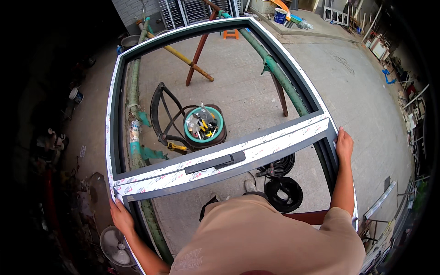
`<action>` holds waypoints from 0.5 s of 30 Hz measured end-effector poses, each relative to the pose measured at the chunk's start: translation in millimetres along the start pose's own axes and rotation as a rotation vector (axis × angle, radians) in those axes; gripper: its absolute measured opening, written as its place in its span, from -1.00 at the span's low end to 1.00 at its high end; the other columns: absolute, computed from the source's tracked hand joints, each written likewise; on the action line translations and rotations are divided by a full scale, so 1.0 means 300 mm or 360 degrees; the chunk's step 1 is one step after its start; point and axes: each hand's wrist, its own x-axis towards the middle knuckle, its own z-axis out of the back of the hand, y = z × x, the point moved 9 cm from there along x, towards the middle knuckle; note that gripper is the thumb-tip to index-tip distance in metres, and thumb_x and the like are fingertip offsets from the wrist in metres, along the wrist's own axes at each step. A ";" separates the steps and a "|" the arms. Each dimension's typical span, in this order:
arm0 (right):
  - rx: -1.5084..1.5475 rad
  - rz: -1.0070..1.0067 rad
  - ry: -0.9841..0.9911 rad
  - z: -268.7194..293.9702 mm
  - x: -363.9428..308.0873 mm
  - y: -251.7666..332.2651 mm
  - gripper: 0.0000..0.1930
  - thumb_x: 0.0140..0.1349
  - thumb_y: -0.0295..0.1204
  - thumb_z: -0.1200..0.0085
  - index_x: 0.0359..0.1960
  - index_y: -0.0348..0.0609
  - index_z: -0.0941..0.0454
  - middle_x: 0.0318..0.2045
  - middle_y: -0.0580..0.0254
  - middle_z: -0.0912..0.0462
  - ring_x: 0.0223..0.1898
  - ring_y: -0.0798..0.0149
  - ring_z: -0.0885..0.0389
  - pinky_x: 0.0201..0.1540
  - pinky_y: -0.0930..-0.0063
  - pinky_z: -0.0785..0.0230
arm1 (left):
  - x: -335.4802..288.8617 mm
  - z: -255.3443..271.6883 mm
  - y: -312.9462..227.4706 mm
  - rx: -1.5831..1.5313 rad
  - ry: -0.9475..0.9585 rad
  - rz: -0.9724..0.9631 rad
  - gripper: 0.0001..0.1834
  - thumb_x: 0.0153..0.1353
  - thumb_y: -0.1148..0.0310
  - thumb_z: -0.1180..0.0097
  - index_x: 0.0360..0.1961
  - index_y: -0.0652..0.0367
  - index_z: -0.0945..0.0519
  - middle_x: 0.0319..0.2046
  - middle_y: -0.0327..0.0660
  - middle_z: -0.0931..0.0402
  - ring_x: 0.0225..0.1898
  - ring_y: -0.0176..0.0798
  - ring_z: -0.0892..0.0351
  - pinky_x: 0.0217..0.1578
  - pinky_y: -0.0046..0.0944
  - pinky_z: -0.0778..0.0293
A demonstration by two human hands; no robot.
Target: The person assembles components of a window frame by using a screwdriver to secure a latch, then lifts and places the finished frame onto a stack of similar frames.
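A large dark-grey window frame [156,187], partly covered in printed white protective film, lies across two green-wrapped pipes in front of me. My left hand [122,217] is closed around its left side bar, just below the crossbar. On the right side bar, a little higher in the picture, my right hand [344,145] grips the outer edge with its fingers bent over. A black window handle [215,163] sits on the film-covered crossbar between my hands. No glass can be made out in the openings.
Through the frame I see a chair [161,110] bearing a teal basin [222,120] of tools and small parts. Coiled black hose [299,195] lies near my feet. The left green pipe [134,87] and right pipe [277,73] run under the frame. A fan [117,245] stands lower left.
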 end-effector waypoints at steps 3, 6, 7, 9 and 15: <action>0.0058 0.0036 -0.0106 0.018 0.001 -0.014 -0.44 0.57 -0.02 0.18 -0.29 -0.27 -0.67 -0.50 0.00 -0.68 -0.43 0.00 -0.66 -0.27 0.15 -0.45 | -0.014 0.027 -0.042 0.0034 -0.0002 0.0067 -0.33 0.56 -0.05 0.25 0.43 0.24 -0.38 0.26 0.20 -0.49 0.29 0.27 -0.46 0.28 0.03 -0.33; 0.0308 -0.0058 -0.0312 0.053 -0.042 0.004 -0.54 0.57 -0.11 0.11 -0.08 -0.31 -0.66 -0.38 0.07 -0.71 -0.39 0.15 -0.66 -0.24 0.28 -0.49 | -0.013 0.022 -0.011 0.0139 0.0041 0.0161 -0.31 0.55 -0.10 0.26 0.44 0.21 -0.38 0.26 0.20 -0.49 0.29 0.26 -0.46 0.29 0.06 -0.34; 0.0292 0.0201 -0.0560 0.098 -0.094 0.094 -0.57 0.57 -0.15 0.09 -0.06 -0.33 -0.65 -0.34 0.08 -0.70 -0.33 0.20 -0.65 -0.22 0.30 -0.50 | -0.027 0.037 -0.017 0.0059 0.0063 0.0185 -0.31 0.55 -0.11 0.25 0.44 0.20 -0.37 0.26 0.20 -0.49 0.29 0.26 -0.46 0.28 0.08 -0.35; 0.0469 0.0637 -0.0656 0.096 -0.238 0.304 -0.63 0.57 -0.24 0.06 -0.08 -0.35 -0.64 -0.29 0.11 -0.70 -0.26 0.29 -0.64 -0.21 0.35 -0.49 | -0.039 0.043 -0.004 0.0016 0.0046 0.0209 -0.31 0.54 -0.11 0.23 0.45 0.18 -0.37 0.24 0.23 -0.49 0.26 0.29 -0.49 0.25 0.11 -0.38; 0.0779 0.2118 0.1109 -0.195 -1.030 1.082 -0.96 0.19 -0.50 -0.30 -0.37 -0.17 -0.70 -0.46 0.21 -0.66 -0.38 0.17 -0.56 -0.25 0.31 -0.33 | -0.038 0.030 0.024 0.0018 -0.0026 0.0246 -0.31 0.51 -0.16 0.20 0.42 0.10 -0.41 0.22 0.21 -0.52 0.26 0.29 -0.49 0.26 0.09 -0.38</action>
